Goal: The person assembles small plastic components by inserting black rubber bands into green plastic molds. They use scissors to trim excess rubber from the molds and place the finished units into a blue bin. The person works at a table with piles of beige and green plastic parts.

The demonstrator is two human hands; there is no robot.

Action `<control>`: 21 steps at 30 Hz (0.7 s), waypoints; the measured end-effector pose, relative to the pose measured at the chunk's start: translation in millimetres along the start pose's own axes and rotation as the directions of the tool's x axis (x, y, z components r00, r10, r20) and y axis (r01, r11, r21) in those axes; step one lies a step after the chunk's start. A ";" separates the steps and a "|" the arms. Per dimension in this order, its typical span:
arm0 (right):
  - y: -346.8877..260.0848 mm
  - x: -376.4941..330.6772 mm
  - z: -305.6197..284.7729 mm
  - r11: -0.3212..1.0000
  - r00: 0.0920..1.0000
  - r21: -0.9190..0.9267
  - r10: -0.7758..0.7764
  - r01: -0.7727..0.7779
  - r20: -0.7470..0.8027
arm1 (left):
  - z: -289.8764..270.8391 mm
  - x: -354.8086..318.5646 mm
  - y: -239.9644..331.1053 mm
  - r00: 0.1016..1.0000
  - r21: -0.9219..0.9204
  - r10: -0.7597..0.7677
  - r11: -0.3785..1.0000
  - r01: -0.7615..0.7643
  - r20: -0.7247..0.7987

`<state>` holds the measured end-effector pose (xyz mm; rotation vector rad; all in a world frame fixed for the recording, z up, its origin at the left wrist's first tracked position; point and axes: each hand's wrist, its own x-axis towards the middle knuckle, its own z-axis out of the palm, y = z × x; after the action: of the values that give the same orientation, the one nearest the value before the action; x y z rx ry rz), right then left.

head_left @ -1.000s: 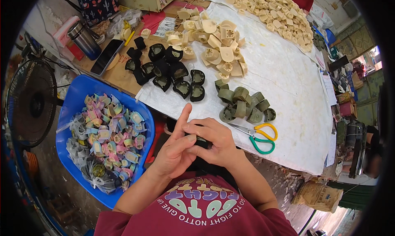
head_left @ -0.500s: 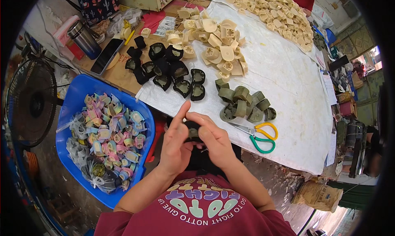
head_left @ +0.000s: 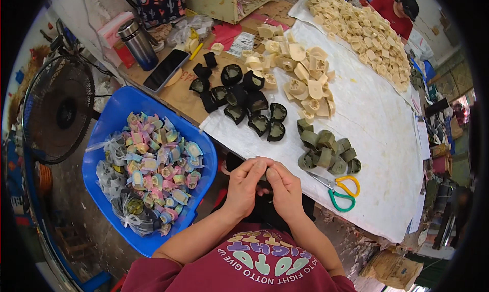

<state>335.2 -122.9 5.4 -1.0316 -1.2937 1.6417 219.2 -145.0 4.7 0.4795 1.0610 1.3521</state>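
My left hand (head_left: pixel 243 187) and my right hand (head_left: pixel 286 189) meet at the table's near edge. Their fingers and thumbs pinch a small black-covered piece (head_left: pixel 263 179), which they hide almost wholly. Ahead on the table lie several finished-looking cup-shaped pieces in black covers (head_left: pixel 257 104), with greenish insides. Bare olive-green heel-cup-like pieces (head_left: pixel 326 148) form a small heap to the right. Close to that heap rest scissors (head_left: pixel 333 184) with one yellow and one green handle. Cream-coloured pieces of similar shape (head_left: pixel 305 70) are piled farther back.
A blue tub (head_left: pixel 196 210) of pastel pieces and plastic bags stands at left, near a fan (head_left: pixel 61 111). A phone (head_left: pixel 166 70) and a steel flask (head_left: pixel 138 45) lie behind. A large cream heap (head_left: pixel 364 34) and another person (head_left: pixel 389 11) are far right.
The view has shifted, so the table's things appear lower and more to the right. My left index finger, earlier stretched up, has folded in, and the fingers now cover most of the black piece.
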 end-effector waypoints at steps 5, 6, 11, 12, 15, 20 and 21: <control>-0.2 15.6 -5.6 0.998 1.000 -0.055 -0.001 0.001 0.002 | -14.2 16.3 22.8 0.997 0.202 0.076 0.976 -0.081 0.030; -1.5 17.8 -7.2 0.999 1.000 -0.045 -0.003 0.003 -0.010 | -19.4 26.6 34.8 0.983 0.312 0.182 0.934 -0.175 0.009; 0.5 2.8 -17.9 0.997 0.997 -0.034 0.064 -0.065 -0.048 | -58.7 131.5 100.0 0.584 0.852 0.767 0.097 -0.514 0.265; 2.1 -1.6 -17.7 0.993 0.998 -0.102 0.058 -0.062 -0.034 | -65.6 150.1 110.1 0.544 0.872 0.786 0.011 -0.489 0.295; 1.1 -10.9 -13.1 0.957 1.000 -0.290 0.015 -0.012 0.007 | -81.9 191.0 120.8 0.526 0.902 0.766 -0.160 -0.400 0.369; -4.3 -14.6 -18.0 0.906 0.998 -0.418 -0.065 0.057 -0.005 | -84.1 203.5 112.7 0.655 0.895 0.661 -0.056 -0.443 0.366; -3.5 -16.7 -20.6 0.891 0.998 -0.451 -0.067 0.052 -0.016 | -84.3 200.0 112.4 0.651 0.857 0.676 0.054 -0.513 0.347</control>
<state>360.7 -130.8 7.9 -1.2664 -1.7159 1.2973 63.1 42.3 -12.0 1.9475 1.8744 1.3452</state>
